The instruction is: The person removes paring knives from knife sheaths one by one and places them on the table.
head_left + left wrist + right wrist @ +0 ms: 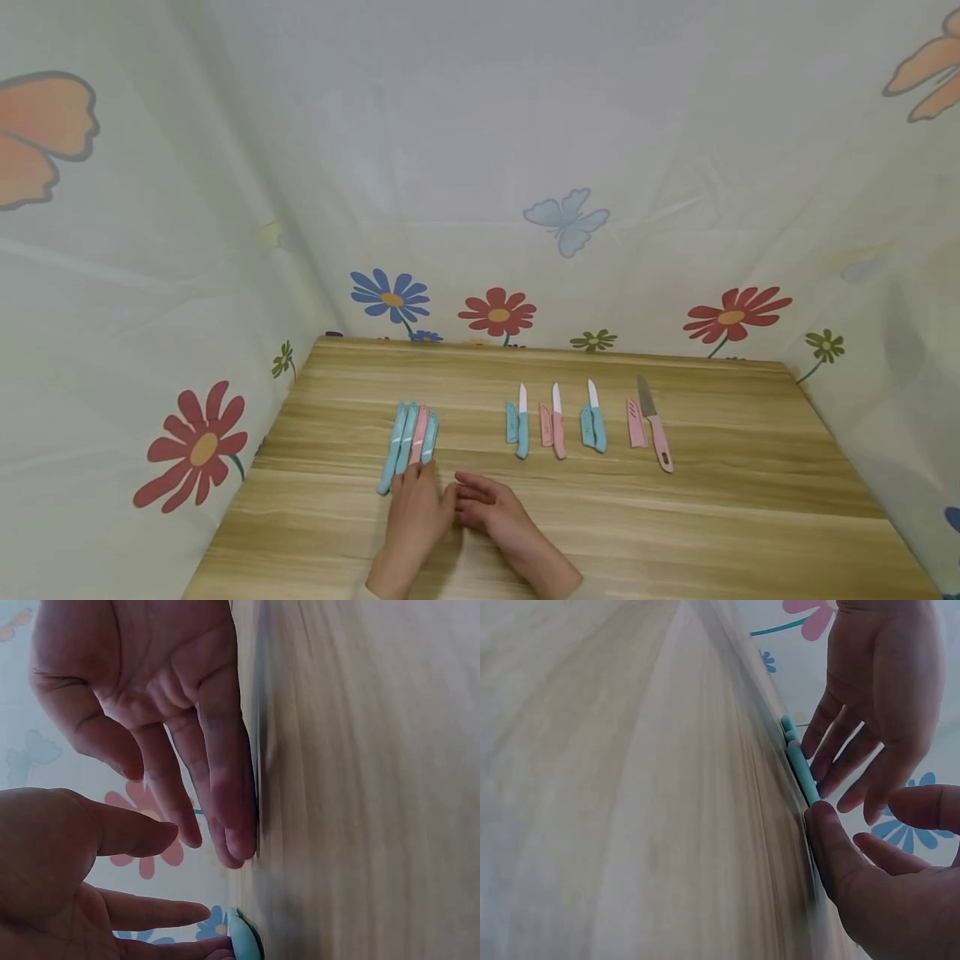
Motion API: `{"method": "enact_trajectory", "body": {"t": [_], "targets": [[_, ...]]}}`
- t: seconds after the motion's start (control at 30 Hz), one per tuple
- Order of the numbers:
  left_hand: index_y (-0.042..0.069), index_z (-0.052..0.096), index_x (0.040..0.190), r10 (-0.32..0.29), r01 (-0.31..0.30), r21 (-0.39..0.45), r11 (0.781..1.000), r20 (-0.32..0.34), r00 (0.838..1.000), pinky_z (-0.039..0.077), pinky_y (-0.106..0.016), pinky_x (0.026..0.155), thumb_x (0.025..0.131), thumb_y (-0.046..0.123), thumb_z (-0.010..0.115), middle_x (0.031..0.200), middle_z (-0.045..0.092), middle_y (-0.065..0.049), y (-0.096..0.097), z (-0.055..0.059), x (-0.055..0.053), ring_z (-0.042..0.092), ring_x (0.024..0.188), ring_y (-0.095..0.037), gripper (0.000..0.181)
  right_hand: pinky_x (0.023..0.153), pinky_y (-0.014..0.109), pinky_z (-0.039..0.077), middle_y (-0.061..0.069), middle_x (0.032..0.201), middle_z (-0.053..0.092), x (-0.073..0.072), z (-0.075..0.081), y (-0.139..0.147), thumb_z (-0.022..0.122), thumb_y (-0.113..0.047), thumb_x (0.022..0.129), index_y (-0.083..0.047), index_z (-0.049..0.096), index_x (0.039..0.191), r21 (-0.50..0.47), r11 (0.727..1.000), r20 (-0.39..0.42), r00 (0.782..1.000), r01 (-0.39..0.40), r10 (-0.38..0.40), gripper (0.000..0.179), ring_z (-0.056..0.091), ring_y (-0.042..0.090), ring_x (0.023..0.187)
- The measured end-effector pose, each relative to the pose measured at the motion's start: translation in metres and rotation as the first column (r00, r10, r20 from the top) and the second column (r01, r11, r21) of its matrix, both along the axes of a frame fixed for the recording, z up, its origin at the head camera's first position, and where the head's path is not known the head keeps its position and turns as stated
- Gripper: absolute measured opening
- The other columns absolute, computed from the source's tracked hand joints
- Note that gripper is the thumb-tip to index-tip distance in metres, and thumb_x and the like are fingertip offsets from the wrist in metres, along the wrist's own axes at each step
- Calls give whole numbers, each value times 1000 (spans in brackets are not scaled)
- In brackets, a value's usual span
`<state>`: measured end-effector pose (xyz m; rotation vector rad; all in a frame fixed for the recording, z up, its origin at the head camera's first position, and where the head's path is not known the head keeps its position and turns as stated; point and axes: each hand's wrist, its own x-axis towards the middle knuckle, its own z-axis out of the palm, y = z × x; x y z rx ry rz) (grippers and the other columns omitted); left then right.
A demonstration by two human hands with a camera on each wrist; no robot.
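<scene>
Looking in on small screened-off booth, not full room: printed sheet (pixel 465 125) hanging behind table (pixel 720 533) and along both sides, closing space in. Creases showing, giving it away as soft sheeting. Red flower (pixel 498 314), blue flower (pixel 391 299), pale blue butterfly (pixel 567 222) and orange butterfly (pixel 45 117) brightening it, lending nursery-like look. Wood-grain table top filling nook, far edge running close to sheet. Knives (pixel 522 433) lying side by side, suggesting arranged work spot. Sheet hiding surroundings; home or studio, cannot tell.
</scene>
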<state>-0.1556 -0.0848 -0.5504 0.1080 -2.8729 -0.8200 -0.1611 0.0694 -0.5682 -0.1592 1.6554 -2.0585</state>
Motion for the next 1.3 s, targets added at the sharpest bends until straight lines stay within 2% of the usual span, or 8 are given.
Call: {"method": "enact_trajectory", "body": {"t": [0.17,0.37,0.53,0.73,0.9,1.13,1.3], "targets": [[-12,65,125,-10,10,-6,1000,-11,1000,52,-56,89,91,23,73,123,64,-30,0,-3,0,56,108,-47,49,101,27,56,29,144,58,1,-1,-6,59,-4,99,11,41,151,11,1000,-10,1000,-2,2,57,65,24,124],[-12,66,124,-30,30,13,999,-46,999,53,-54,84,92,21,73,114,67,-29,1,-3,0,62,99,-44,46,102,24,54,32,151,50,0,1,-11,57,-1,98,12,35,154,-2,1000,-35,999,-24,24,61,59,29,133],[-13,66,122,-29,33,45,998,-95,995,58,-54,78,91,13,72,105,67,-27,1,-3,-1,68,91,-40,41,104,26,55,35,152,46,-1,2,-11,54,2,97,13,32,154,-27,999,-25,999,-36,36,62,60,28,132],[-11,66,121,-12,20,75,997,-111,994,58,-53,77,85,1,76,100,67,-23,-4,-8,-5,68,90,-39,39,106,32,56,37,152,45,-1,3,-11,51,8,94,14,31,154,-62,998,-1,999,-32,32,64,60,29,132],[-9,68,120,9,3,124,992,-92,996,59,-51,78,80,-6,75,99,71,-20,-10,-12,-10,70,92,-36,41,106,33,56,36,151,47,1,3,-10,55,7,94,13,33,154,-52,998,-2,1000,-25,24,63,59,35,134],[-7,67,122,-20,23,223,975,-16,1000,58,-31,64,78,-6,75,89,73,-11,-14,-11,-15,69,77,-17,45,107,34,56,34,147,52,0,4,-5,57,7,94,13,38,151,-34,999,-13,1000,-3,3,61,60,35,132],[-5,67,124,-25,19,243,970,20,999,56,-28,64,78,-2,78,90,74,-9,-14,-10,-15,67,77,-13,47,106,35,56,34,145,54,0,4,-2,57,9,92,14,39,150,-31,999,-21,1000,13,-14,61,60,35,132]]}}
